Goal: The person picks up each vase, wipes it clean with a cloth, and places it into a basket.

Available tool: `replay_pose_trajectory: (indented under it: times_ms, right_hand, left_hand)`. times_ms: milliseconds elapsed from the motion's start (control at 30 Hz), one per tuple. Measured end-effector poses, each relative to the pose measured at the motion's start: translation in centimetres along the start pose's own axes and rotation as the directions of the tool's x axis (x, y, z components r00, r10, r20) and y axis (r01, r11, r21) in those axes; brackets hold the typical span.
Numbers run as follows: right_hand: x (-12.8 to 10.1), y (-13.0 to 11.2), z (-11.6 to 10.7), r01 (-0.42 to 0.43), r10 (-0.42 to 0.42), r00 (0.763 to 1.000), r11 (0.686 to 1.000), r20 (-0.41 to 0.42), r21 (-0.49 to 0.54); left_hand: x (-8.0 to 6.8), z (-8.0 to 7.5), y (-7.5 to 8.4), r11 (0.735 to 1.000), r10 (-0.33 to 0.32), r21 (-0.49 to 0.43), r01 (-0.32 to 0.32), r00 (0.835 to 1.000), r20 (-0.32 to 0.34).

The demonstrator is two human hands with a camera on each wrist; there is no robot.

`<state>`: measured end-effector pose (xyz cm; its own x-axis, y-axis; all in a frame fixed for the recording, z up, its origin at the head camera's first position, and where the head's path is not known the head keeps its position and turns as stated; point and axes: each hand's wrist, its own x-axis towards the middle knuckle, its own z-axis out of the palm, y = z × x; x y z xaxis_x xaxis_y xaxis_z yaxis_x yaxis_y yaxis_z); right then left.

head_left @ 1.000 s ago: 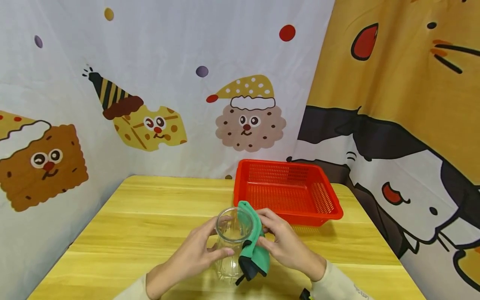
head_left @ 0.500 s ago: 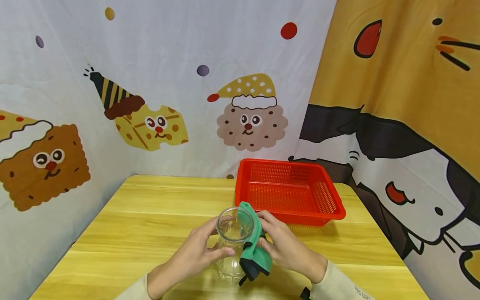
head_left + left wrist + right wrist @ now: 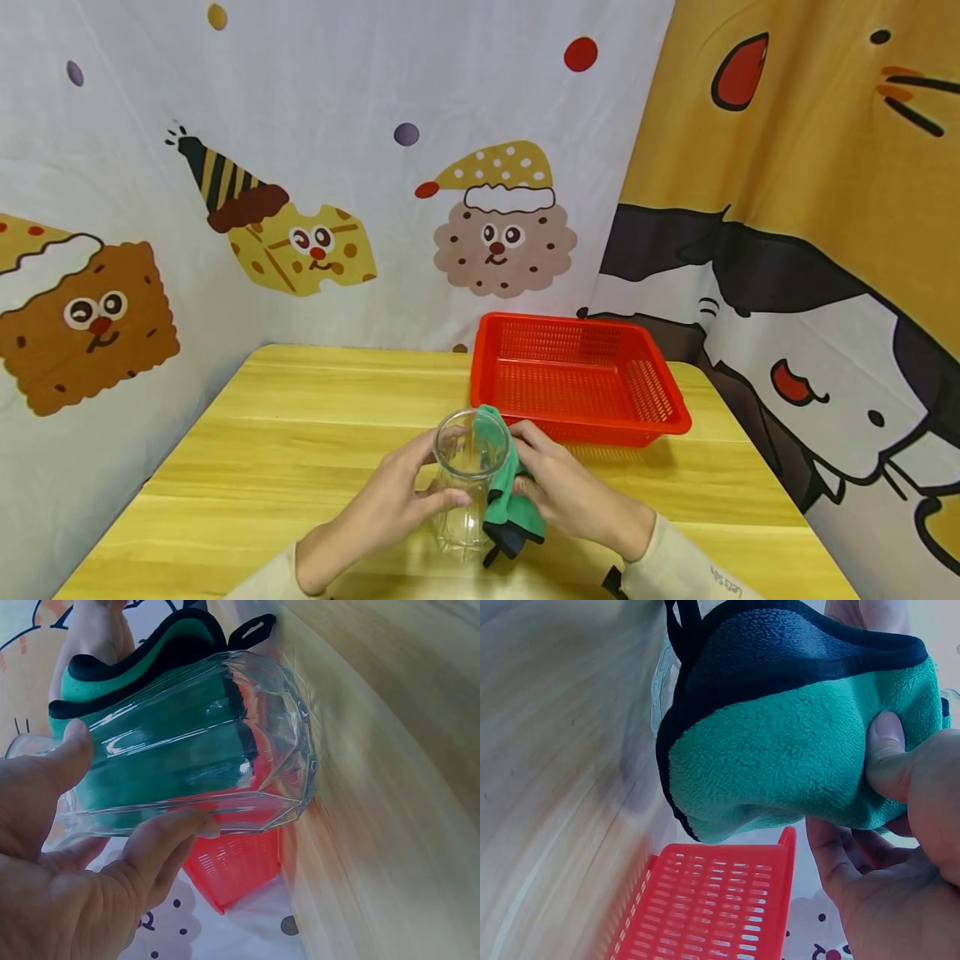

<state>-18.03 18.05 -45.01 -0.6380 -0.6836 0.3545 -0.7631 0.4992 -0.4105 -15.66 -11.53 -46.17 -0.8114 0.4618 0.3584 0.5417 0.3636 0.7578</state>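
My left hand grips a clear glass jar with a faceted base and a round open mouth, its thumb on the near side and fingers round the far side. The jar stands upright, close over the wooden table. My right hand pinches a green fleecy cloth with black edging, a dark blue reverse and a black hanging loop. The cloth lies against the jar's right side, one end of it at the rim. Through the glass in the left wrist view, the green shows along most of the wall.
A red plastic basket with slotted walls stands on the wooden table behind the right hand. A curtain with cartoon figures hangs behind and beside the table. A small black object sits by the right sleeve at the front edge.
The cloth has shifted slightly down and right along the jar, its lower corner folding differently. My left hand keeps its grip on the jar. The head view has tilted a little.
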Motion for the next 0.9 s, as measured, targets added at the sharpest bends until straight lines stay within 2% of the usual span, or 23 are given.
replay_pose_trajectory:
  times_ms: [267, 600, 900]
  right_hand:
    - [-0.12, 0.00, -0.01, 0.011, -0.009, 0.999, 0.998, 0.034, -0.064]
    - [-0.41, 0.29, 0.39, -0.035, 0.047, 0.991, 0.995, 0.128, -0.098]
    - [-0.41, 0.78, 0.63, 0.005, 0.012, 0.990, 0.993, 0.141, -0.117]
  left_hand:
    - [0.00, 0.16, -0.07, 1.000, 0.004, -0.010, -0.004, 1.000, -0.005]
    - [-0.20, 0.45, -0.38, 1.000, -0.010, 0.005, 0.011, 1.000, -0.011]
    - [-0.14, 0.44, -0.18, 1.000, 0.020, 0.016, -0.019, 0.999, -0.033]
